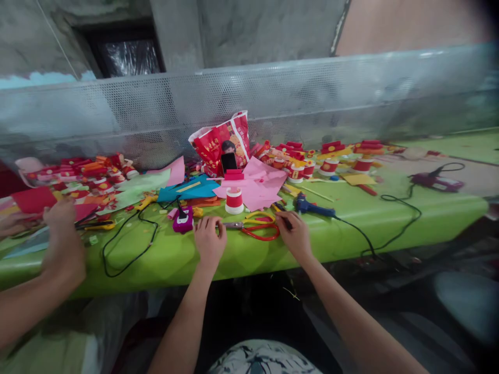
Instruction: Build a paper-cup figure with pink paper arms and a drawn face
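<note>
My left hand [211,239] rests at the table's front edge with curled fingers beside the blade tips of the scissors [260,224]. Whatever it may pinch is too small to make out. The scissors lie flat, with one yellow and one red handle loop. At those loops, my right hand [295,235] has its fingers closed around something dark that they mostly hide. Just behind the scissors stands a red and white paper cup [234,201], with red rolls behind it. A blue glue gun [315,206] lies beyond my right hand, its cord trailing right.
Pink paper [263,182] and blue paper [191,189] lie behind the cup. A purple power socket [183,220] sits left of my left hand. Another person's hand [64,234] is at the left near red paper. A red snack bag [222,143] leans against the mesh panel [163,114].
</note>
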A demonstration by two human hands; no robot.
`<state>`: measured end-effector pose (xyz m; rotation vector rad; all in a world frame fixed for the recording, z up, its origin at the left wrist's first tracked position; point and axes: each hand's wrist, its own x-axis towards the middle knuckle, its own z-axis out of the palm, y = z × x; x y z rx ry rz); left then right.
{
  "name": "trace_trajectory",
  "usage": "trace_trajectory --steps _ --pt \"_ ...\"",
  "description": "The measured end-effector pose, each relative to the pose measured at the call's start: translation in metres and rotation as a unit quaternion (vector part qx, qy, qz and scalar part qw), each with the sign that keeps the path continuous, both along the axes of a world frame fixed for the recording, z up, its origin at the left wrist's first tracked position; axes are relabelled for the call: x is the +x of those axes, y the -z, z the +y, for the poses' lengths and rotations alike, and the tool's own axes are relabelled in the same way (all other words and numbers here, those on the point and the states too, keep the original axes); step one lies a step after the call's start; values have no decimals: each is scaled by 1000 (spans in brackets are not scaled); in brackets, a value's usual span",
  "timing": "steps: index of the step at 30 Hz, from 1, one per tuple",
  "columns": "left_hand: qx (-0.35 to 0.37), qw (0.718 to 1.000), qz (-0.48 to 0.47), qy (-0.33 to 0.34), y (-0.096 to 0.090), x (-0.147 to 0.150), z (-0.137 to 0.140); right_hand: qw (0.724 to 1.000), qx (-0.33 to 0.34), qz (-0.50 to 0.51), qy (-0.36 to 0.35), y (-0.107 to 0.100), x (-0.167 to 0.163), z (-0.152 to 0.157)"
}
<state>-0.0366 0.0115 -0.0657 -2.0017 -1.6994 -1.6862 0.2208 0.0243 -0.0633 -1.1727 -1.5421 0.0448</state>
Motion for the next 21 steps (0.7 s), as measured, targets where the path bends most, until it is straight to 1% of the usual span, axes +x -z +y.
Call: trace_trajectory --steps 4,6,8,9,10,12,14,17,21 --pt "2 999 -41 -1 -7 -4 -3 1000 -14 6 -6 -8 1 -3" --pt "3 998 -61 -2 -16 -7 1 1000 -19 8 -10 -15 -1 -4" --pt "-11 994 -110 20 -28 -10 13 999 -26 4 -21 -25 -5 -1" --pt "-31 985 -162 53 -34 -11 22 999 -30 -2 -29 -31 -8 2" --pt "-60 967 -226 97 -40 -11 32 999 -36 -9 -39 -37 -11 7" --pt "-122 908 -351 191 -51 -8 55 997 -52 -27 -58 -47 -19 20" --pt "-153 874 -394 239 -57 -3 75 994 -72 -44 -71 -56 -27 36" --pt "-165 857 -401 280 -62 5 93 989 -105 -67 -74 -62 -35 58" --pt "-186 845 -394 311 -60 5 96 978 -147 -127 -70 -61 -43 70"
